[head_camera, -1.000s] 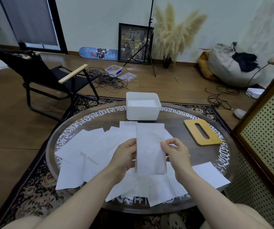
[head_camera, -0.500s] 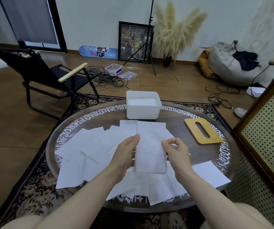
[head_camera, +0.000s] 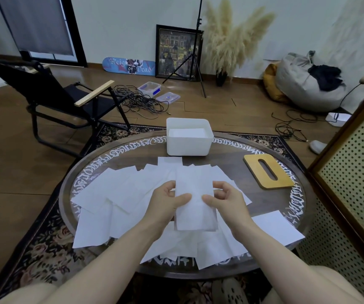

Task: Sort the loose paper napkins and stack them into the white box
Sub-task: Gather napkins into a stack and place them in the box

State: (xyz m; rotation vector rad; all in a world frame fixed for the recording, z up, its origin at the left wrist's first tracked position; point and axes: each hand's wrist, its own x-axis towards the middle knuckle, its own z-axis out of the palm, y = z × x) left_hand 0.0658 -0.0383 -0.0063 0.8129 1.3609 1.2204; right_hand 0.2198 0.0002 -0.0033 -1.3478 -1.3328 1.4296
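Head view shows both hands over the middle of the round dark glass-topped table (head_camera: 231,159). The left hand (head_camera: 165,200) and the right hand (head_camera: 225,198) each pinch one side of a long white folded paper napkin (head_camera: 195,207), thumbs on top and fingers curled under. The napkin is lifted a little above the pile of loose white paper napkins (head_camera: 119,194), which spreads from the left edge of the table to the near edge. One more sheet lies near the right edge.

The white plastic box (head_camera: 187,145) stands at the far edge of the table, well apart from the hands. It seems to have some napkins in it already, though the inside is hard to see.

What could go wrong? The napkin is thin and floppy. If only one hand carries it, it may bend, unfold or land crooked in the box. A sheet below might stick and come along too. An arm reaching over the pile could push napkins off the near edge. The flat wooden lid with a slot (head_camera: 267,172), near the far right edge, is not in the way.
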